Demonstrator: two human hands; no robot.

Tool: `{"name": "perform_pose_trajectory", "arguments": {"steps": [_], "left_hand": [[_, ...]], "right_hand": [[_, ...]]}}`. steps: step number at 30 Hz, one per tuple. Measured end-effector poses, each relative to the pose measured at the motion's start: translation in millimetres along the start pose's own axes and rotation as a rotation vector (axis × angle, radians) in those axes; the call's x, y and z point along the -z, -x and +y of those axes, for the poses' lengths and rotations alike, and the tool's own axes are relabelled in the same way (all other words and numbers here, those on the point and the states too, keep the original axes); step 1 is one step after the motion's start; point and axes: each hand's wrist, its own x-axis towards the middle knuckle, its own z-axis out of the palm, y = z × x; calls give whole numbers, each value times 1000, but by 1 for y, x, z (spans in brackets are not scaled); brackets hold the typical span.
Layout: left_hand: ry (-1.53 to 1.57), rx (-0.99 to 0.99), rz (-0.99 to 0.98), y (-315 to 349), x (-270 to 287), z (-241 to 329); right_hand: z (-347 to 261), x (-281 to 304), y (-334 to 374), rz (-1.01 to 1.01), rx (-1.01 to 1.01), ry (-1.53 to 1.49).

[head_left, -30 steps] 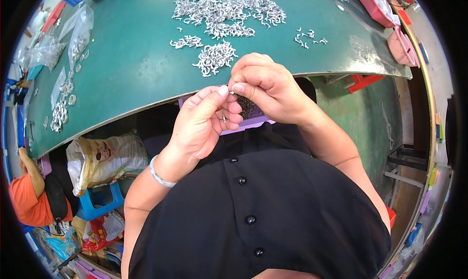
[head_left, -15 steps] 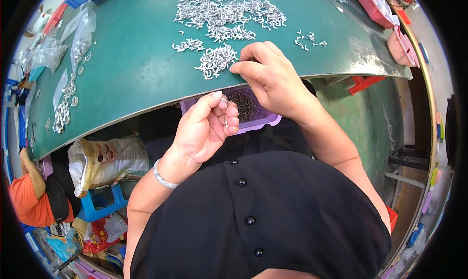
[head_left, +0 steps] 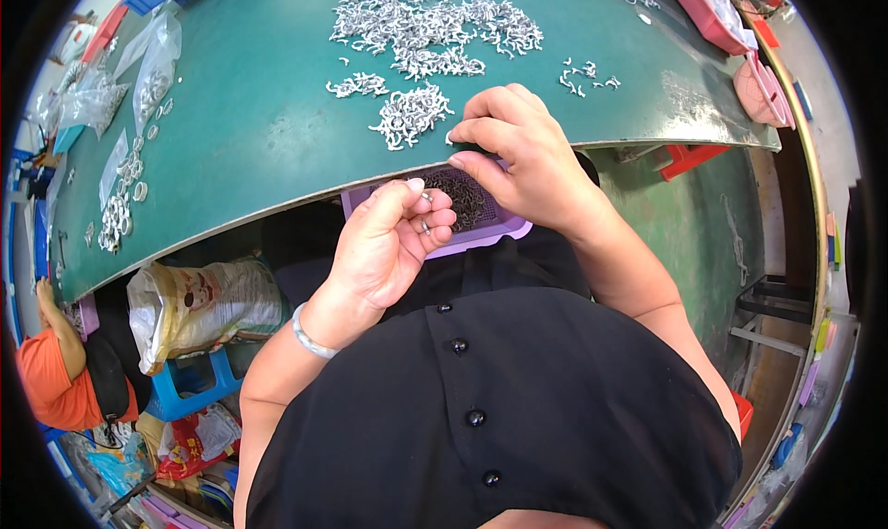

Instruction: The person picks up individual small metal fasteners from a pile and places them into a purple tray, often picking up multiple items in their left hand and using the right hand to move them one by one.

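Note:
My left hand (head_left: 384,242) is over the near edge of the table, its fingers curled around a few small silvery curved pieces (head_left: 426,196) at the fingertips. Their exact kind is too small to tell. My right hand (head_left: 523,154) is at the table edge, with thumb and forefinger spread and no piece visible between them. Just left of it on the tabletop is a small heap of silver-grey curved pieces (head_left: 411,116). Below both hands, a purple basket (head_left: 481,240) contains many dark small pieces (head_left: 467,201), partly covered by my fingers.
A larger spread of silver-grey pieces (head_left: 416,20) covers the far middle of the green table (head_left: 250,94). Clear plastic bags (head_left: 157,71) and rings (head_left: 120,210) lie to the left. Pink bins (head_left: 763,94) stand at the right. A co-worker in orange (head_left: 55,372) sits at far left, beside a sack (head_left: 208,298).
My right hand has drawn back slightly from the small heap, and its thumb and forefinger have parted. My left hand stays nearly in place, its fingers shifting a little on the pieces.

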Motion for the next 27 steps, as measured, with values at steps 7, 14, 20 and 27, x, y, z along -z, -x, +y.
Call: {"name": "perform_pose_trajectory", "arguments": {"steps": [7,14,20,27], "left_hand": [[-74,-26,-29,0,2,-3],[-71,-7,-89,-1,4,-2],[-64,11,-125,-3,10,-3],[-103,4,-109,0,4,-2]], "right_hand": [[-4,-11,2,95,-43,14],[-4,-17,0,140,-48,-6],[-6,-17,-1,143,-54,-2],[-2,-13,1,125,-62,-81]]}}
